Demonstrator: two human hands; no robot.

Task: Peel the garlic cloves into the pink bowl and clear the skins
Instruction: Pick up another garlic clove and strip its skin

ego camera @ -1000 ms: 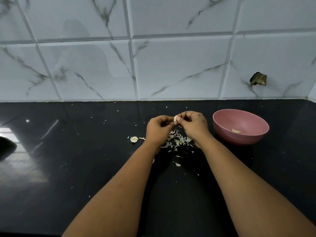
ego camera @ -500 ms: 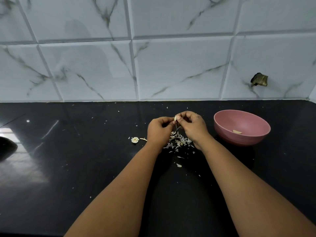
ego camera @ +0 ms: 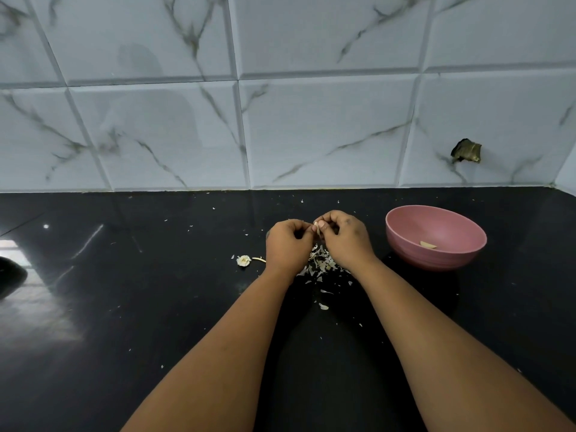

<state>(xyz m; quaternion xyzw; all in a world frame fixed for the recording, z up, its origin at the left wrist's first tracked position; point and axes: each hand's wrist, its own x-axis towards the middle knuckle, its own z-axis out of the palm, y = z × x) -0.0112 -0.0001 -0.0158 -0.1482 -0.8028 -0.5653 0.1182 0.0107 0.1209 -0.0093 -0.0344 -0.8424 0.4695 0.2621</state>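
Note:
My left hand [ego camera: 288, 243] and my right hand [ego camera: 344, 236] meet above the black counter, fingers curled, and both pinch a small pale garlic clove [ego camera: 317, 227] between the fingertips. A strip of skin hangs down from the clove. Under the hands lies a heap of garlic skins [ego camera: 321, 263]. The pink bowl [ego camera: 402, 235] stands to the right of my right hand, with one peeled clove [ego camera: 427, 244] inside. A garlic root stub [ego camera: 243, 260] and a thin stem piece lie just left of my left hand.
Skin flakes are scattered over the black counter [ego camera: 156, 307], towards the tiled wall and in front of the heap. A dark object [ego camera: 11, 275] shows at the left edge. A hole with a brass fitting [ego camera: 466, 151] is in the wall tile at the right.
The hands stay together over the heap, working the clove; a strip of skin now hangs down from it. The bowl and the stub have not moved.

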